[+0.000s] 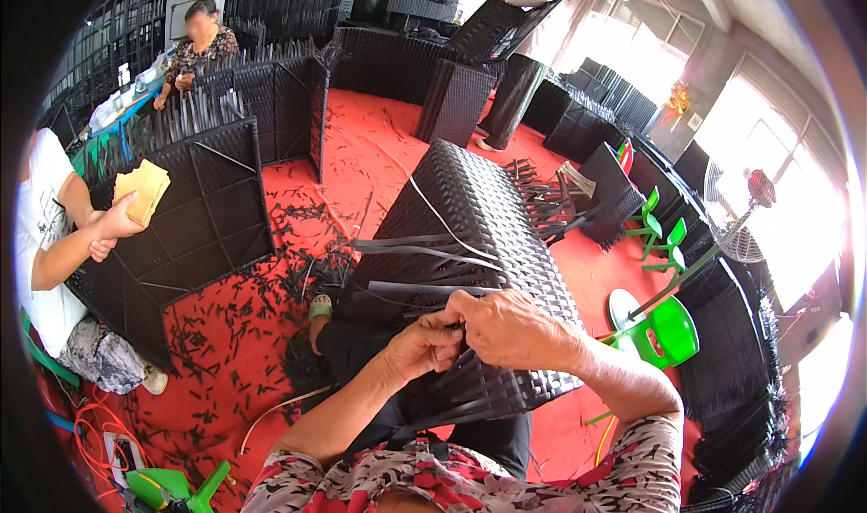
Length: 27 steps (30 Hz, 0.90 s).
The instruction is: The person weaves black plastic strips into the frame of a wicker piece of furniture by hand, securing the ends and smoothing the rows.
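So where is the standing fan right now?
In the head view, the fan stands at right, against a bright window, its base beside a green chair.

A: Can any text, label or number be read?

B: None can be made out. Dark marks (60,211) are seen on the white shirt (45,260) at the left edge, but no word can be picked out.

A: Is anything shown on the wall (713,72)?

B: A small pale sheet (694,122) is seen there, below the red-and-gold ornament (677,98); whether anything is printed on it cannot be told.
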### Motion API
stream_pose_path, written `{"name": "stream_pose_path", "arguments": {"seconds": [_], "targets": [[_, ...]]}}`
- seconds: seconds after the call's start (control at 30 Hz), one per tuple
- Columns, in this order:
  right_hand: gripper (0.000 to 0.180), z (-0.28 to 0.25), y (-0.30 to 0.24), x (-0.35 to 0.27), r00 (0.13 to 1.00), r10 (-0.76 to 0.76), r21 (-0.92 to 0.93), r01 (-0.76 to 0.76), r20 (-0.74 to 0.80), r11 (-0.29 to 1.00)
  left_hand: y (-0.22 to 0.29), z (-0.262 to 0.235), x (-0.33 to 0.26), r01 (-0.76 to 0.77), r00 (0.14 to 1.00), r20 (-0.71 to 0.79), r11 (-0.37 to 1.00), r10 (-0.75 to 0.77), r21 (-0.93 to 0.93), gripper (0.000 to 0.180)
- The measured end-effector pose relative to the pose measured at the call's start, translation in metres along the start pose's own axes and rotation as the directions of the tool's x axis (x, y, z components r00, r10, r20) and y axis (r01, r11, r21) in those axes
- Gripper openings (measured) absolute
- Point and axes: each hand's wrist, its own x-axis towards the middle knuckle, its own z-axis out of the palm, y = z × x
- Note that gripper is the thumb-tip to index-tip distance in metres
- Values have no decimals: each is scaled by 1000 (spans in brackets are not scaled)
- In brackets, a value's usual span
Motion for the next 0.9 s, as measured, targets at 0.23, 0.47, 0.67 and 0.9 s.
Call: {"name": "stream_pose_path", "arguments": {"seconds": [0.23, 0.47, 0.67, 0.9], "targets": [[17, -1, 1, -5, 993, -20, -70, 11, -120, 997, 5, 10, 5, -101, 985, -132, 990, 114, 99, 8], [11, 11, 10, -11, 989, -60, -74, 50, -134, 996, -1, 2, -5, -52, 980, -189, 998, 55, 21, 6], [11, 25, 17, -10, 961, -129, -165, 89, -245, 982, -4, -19, 1, -27, 973, -218, 979, 71, 202, 15], [5, -20, 22, -44, 773, 247, 232, -132, -585, 964, 30, -39, -53, 133, 915, -383, 799, 129, 587, 17]]}}
